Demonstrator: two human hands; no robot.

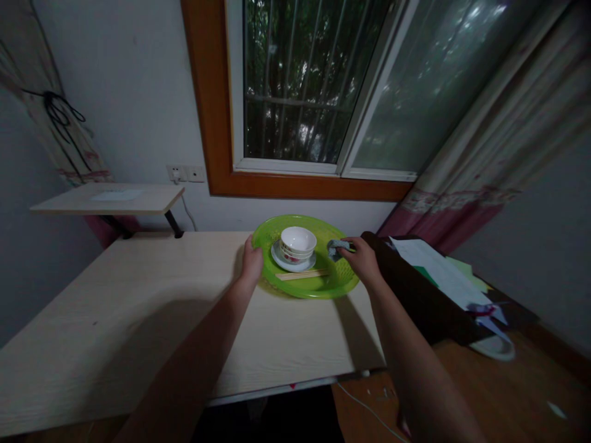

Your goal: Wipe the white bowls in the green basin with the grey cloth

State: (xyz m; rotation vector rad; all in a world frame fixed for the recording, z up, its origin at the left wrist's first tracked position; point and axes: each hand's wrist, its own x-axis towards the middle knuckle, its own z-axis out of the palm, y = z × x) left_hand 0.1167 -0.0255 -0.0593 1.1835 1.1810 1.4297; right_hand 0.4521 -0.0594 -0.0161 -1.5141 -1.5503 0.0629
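A green plastic basket point(318, 294) rests at the back of the pale wooden table. Its left rim is in the grip of my left hand point(252, 261). My right hand point(362, 258) is closed on a bunched grey cloth point(338, 248) over the basket's right side; whether these fingers also touch the rim I cannot tell. Inside the basket, stacked white bowls point(298, 240) with a red pattern sit on white plates point(282, 262). Pale chopsticks point(302, 274) lie in front of them on the basket floor.
A small raised shelf point(111, 198) with a paper on it stands at the table's point(277, 344) back left. Wall sockets point(185, 173) and a barred window point(314, 92) are behind. To the right, a dark brown surface point(420, 295) borders papers point(438, 271). A white cable point(369, 409) trails across the floor.
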